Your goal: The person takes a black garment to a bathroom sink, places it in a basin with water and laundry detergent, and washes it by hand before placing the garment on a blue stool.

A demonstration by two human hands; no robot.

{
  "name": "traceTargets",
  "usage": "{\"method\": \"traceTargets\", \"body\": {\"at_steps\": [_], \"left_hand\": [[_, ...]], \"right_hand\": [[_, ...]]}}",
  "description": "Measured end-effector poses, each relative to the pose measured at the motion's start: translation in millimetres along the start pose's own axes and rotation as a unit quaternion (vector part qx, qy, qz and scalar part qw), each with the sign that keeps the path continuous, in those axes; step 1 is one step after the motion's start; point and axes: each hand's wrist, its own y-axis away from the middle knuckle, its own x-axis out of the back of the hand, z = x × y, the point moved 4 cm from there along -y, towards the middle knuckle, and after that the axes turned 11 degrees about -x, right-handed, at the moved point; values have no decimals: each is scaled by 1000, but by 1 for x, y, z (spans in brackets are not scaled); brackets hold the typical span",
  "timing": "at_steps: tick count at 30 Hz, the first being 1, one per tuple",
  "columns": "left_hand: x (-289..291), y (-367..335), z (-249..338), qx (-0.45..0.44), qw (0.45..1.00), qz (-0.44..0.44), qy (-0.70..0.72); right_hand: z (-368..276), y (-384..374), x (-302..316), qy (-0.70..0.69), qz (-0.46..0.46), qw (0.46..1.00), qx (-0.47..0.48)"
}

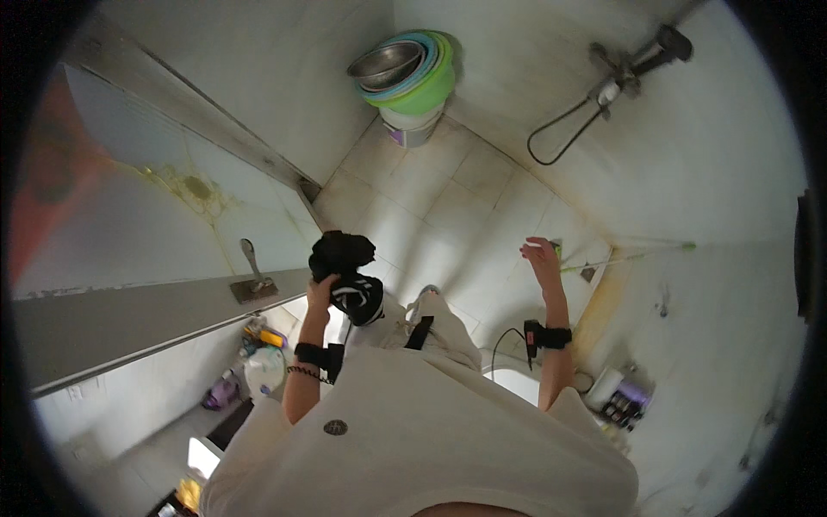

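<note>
My left hand [320, 293] is closed on a bundle of black clothing [343, 256], part of which shows white markings and hangs lower beside the wrist. Further right, my right hand [541, 253] is held out in the air with its fingers apart and nothing in them. Just beyond its fingers a small green thing [556, 250] shows, partly hidden behind the hand. Each wrist wears a black strap with a device and cable.
Nested basins [441, 82] sit on a white bucket [412, 129] in the far corner. A shower head [674, 43] with hose hangs on the right wall. Nearby leans a thin green pole [642, 256]. At left stands a door with a metal handle [250, 258]; bottles [627, 401] are at lower right.
</note>
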Motion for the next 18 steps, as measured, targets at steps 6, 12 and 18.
{"method": "traceTargets", "body": {"at_steps": [6, 12, 18], "left_hand": [[-34, -46, 17, -6, 987, 130, -95], [-101, -122, 50, 51, 982, 137, -120], [-172, -151, 84, -5, 960, 24, -277]], "right_hand": [[-102, -105, -42, 175, -100, 975, 92], [-160, -212, -73, 351, -169, 910, 139], [-188, -303, -86, 486, -132, 838, 211]]}}
